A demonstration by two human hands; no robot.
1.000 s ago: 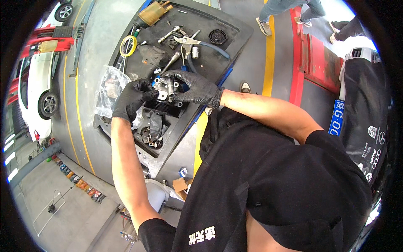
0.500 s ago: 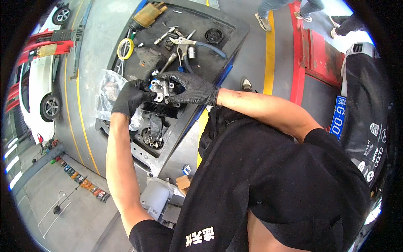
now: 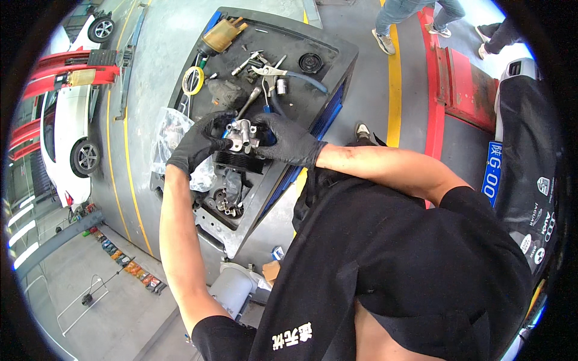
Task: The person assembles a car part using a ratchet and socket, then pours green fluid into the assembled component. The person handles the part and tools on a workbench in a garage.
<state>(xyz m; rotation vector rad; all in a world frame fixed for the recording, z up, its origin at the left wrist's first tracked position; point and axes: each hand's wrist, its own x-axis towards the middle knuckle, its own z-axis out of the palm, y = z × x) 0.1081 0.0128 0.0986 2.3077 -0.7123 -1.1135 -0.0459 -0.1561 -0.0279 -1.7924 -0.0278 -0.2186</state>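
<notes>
Two gloved hands grip a silver pump-like casting (image 3: 243, 133) with a black ribbed pulley (image 3: 238, 161), over the near part of the bench (image 3: 343, 51).

The casting could tip toward the loose metal parts (image 3: 221, 203) at about six o'clock if either grip slackens on its uneven edges. The left hand (image 3: 201, 143), at nine o'clock, bends inward, fingers narrowed on its edge; the right hand (image 3: 292, 138), at three o'clock, holds it with curled fingers, tips partly hidden.
</notes>
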